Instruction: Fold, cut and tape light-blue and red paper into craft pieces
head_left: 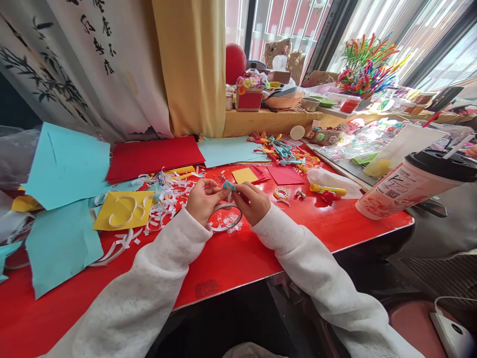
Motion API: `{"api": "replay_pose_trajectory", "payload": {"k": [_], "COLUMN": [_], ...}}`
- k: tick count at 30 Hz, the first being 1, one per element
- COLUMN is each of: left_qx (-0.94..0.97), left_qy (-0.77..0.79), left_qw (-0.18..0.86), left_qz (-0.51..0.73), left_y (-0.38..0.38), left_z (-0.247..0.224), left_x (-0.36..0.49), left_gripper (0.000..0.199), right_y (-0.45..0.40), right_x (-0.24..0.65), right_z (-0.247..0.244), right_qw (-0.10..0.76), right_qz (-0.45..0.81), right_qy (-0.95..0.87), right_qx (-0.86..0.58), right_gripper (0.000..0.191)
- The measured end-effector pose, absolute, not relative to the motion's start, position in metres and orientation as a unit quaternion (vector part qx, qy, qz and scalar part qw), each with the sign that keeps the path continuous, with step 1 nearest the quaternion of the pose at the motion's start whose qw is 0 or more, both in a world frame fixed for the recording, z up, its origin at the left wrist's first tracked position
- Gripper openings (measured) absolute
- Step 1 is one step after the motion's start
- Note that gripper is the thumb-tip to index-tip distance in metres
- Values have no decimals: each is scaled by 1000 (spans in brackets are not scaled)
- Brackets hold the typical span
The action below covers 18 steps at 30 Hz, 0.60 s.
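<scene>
Small blue paper piece pinched between fingers of left hand and right hand, above red counter. Pale ring just below. Cup, right: dark characters, square code; small print illegible. Curtain: black Chinese brush characters, column partly cut off. Yellow square, left, bears curled white strips.

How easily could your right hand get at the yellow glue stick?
Probably yes: the yellow stick lies a little beyond the right hand, with mostly bare red tabletop between, though that hand is pinching blue paper.
</scene>
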<state>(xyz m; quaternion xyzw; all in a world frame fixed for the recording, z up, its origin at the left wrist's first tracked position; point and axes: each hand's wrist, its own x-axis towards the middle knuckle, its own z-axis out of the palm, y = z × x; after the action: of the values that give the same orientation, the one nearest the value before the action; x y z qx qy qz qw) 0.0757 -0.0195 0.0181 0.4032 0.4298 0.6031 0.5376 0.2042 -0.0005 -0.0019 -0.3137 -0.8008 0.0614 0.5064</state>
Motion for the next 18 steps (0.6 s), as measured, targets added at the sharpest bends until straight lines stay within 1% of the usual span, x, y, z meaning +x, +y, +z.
{"api": "replay_pose_trajectory", "payload": {"k": [12,18], "left_qx": [405,401], "left_qy": [421,434], "left_qw": [544,550], "left_qz": [603,591], "left_y": [-22,-23], "left_z": [18,21], "left_x": [78,79], "left_gripper": [39,36], "right_y": [-1,-2], "right_x": [205,205], "right_z": [-2,-2], "right_qw": [512,502], "right_qz": [-1,-3], "right_qy": [-805,-806], "right_qx": [-298,-312], "right_gripper": [15,16]}}
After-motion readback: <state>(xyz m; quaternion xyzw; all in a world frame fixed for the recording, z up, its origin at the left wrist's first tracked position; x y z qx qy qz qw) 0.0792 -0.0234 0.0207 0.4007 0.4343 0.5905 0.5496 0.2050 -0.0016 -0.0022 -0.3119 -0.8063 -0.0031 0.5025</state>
